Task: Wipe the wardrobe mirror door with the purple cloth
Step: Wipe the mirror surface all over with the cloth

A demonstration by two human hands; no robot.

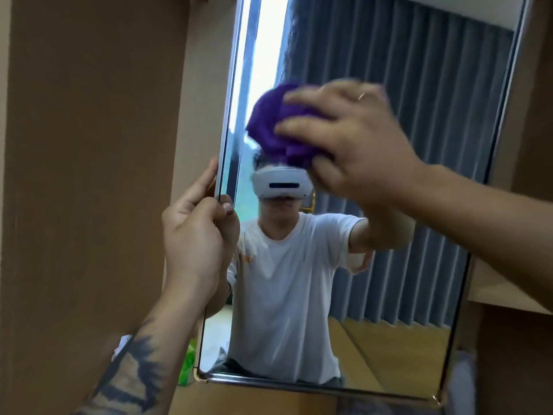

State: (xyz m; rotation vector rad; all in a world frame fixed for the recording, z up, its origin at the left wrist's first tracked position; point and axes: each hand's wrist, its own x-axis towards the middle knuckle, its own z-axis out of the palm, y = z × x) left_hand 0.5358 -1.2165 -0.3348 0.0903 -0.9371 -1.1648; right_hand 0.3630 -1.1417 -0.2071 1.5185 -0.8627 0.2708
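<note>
Our left hand (194,232) grips the mirror door (389,265) edge at nine o'clock to steady it; our right hand (353,139) presses the bunched purple cloth (269,124) against the upper glass, fingers curled round it.

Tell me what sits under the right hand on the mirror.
A bunched purple cloth lies under the right hand, against the mirror door. The hand hides the cloth's right part, and the cloth hides the glass beneath it.

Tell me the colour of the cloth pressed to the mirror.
Purple; the cloth shows best in the head view.
</note>
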